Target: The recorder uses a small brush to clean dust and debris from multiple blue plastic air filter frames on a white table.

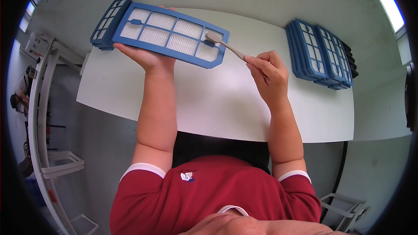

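Note:
My left hand (150, 56) is closed around a blue-framed air filter (167, 42), holding it up over the table from beneath. White pleated material shows through the filter's grid of windows. Between the fingers of my right hand (271, 75) is the handle of a beige toothbrush (234, 51). The brush head rests at the filter's right end, bristles toward the pleats, beside a small blue tab. Most of my left fingers are hidden behind the filter.
More blue filters (108, 24) stand stacked at the table's far left. On the right, two larger stacks of filters (320, 54) lie side by side, with dark objects (351, 58) behind them. The white table (217, 104) meets a wall. A white rack (65, 163) stands to the left.

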Demonstrator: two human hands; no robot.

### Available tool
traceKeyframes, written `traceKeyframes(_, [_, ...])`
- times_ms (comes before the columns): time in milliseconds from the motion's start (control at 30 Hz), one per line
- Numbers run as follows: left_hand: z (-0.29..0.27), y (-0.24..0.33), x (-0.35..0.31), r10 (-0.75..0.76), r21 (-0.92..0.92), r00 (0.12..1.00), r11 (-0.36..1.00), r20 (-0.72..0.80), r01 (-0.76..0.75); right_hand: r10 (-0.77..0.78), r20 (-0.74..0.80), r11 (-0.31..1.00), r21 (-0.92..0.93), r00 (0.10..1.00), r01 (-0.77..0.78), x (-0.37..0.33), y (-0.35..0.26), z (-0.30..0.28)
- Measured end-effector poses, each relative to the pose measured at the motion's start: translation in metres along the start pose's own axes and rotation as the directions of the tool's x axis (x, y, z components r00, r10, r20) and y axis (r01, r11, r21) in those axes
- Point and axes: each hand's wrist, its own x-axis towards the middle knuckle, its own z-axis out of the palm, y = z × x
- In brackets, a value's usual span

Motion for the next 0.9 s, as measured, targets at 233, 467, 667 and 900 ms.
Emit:
traceKeyframes(233, [0.006, 0.003, 0.0, 0.041, 0.022, 0.997, 0.999, -0.063, -0.039, -0.001, 0.063, 0.999, 0.05, 0.998, -0.002, -0.003, -0.001, 0.002])
traceKeyframes(467, [0.0, 0.001, 0.003, 0.071, 0.048, 0.997, 0.996, -0.013, -0.07, 0.088, 0.278, 0.971, 0.191, 0.956, -0.145, -0.002, -0.003, -0.007])
traceKeyframes(667, [0.002, 0.0, 0.002, 0.055, 0.057, 0.999, 0.997, 0.0, -0.055, 0.199, 0.371, 0.944, 0.177, 0.907, -0.279, 0.0, 0.001, -0.015])
traceKeyframes(900, [0.003, 0.0, 0.002, 0.008, 0.027, 1.0, 1.0, -0.006, -0.008, 0.165, 0.248, 0.978, 0.087, 0.955, -0.192, 0.002, 0.007, -0.019])
